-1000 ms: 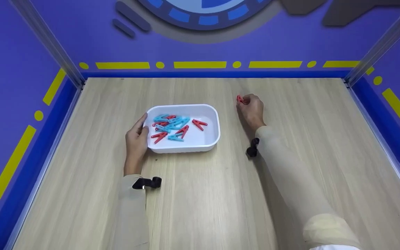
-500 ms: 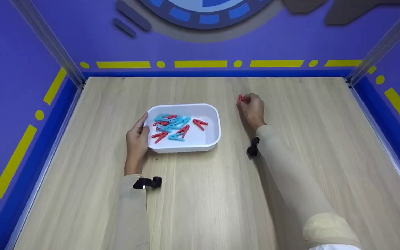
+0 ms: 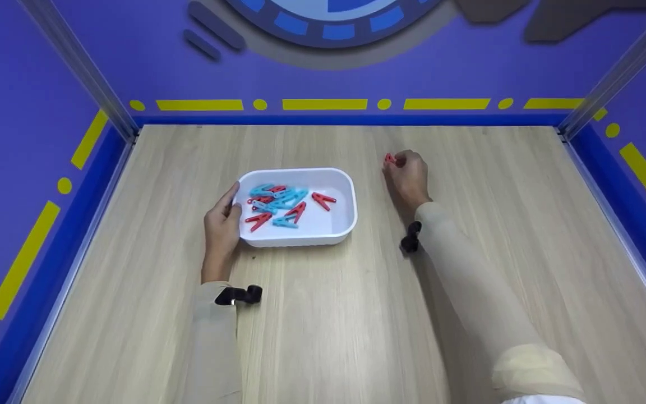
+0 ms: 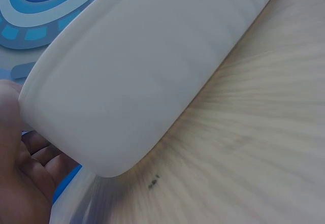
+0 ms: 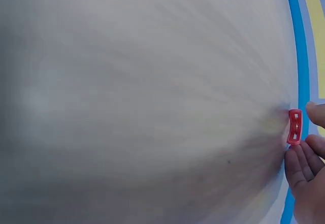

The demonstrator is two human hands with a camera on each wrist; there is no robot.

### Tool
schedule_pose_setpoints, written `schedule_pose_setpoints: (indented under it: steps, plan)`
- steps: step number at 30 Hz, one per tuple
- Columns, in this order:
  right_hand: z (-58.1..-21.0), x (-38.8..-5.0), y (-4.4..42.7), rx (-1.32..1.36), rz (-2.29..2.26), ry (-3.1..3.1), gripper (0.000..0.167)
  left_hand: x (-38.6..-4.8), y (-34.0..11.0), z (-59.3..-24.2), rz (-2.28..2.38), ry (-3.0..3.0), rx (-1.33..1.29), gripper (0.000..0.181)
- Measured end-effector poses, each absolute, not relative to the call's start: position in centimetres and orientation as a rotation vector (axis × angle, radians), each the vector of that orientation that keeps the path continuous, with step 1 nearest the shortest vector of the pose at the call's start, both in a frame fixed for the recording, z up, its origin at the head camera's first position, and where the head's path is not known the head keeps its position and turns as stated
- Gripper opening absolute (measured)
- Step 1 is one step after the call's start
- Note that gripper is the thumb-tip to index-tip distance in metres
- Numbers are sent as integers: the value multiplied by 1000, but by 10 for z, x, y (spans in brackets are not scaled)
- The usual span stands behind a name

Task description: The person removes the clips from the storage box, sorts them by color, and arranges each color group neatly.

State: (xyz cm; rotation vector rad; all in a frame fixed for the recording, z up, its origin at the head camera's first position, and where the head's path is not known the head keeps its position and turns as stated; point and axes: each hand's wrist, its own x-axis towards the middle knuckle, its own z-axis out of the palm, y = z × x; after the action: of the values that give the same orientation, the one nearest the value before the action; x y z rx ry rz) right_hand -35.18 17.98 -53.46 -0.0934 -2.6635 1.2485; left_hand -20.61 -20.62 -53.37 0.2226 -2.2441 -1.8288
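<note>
My left hand (image 3: 221, 235) grips the left wall of a white plastic box (image 3: 300, 242), thumb on the near side and fingers along the outside. In the left wrist view, the box's wall (image 4: 122, 76) fills much of the picture and curled fingers (image 4: 45, 158) show under its rim. Several red and blue clothespins lie in the box, mostly heaped to the left, with one red clothespin (image 3: 323, 200) apart on the right. To the right of the box, my right hand (image 3: 410, 177) holds another red clothespin (image 3: 390, 159) at its fingertips; the right wrist view shows this clothespin (image 5: 294, 127) beside the thumb and fingers.
A pale wooden table (image 3: 312, 325) lies under everything. Blue-purple panels (image 3: 323, 78) with yellow markings stand along the back and both sides. A black wrist camera (image 3: 239, 295) is strapped to the left sleeve, another wrist camera (image 3: 410, 238) to the right.
The right hand and its clothespin have shifted very slightly, and the clothespin's angle has changed a little. The left hand and the box stay in place.
</note>
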Motion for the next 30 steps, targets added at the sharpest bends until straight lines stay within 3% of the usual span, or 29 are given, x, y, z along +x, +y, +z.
schedule_pose_setpoints:
  steps: [30]
  plan:
    - [-481, -323, 124, 454, 1399, -2449, 34, -207, -206, -534, -1819, -2249, 221, 47]
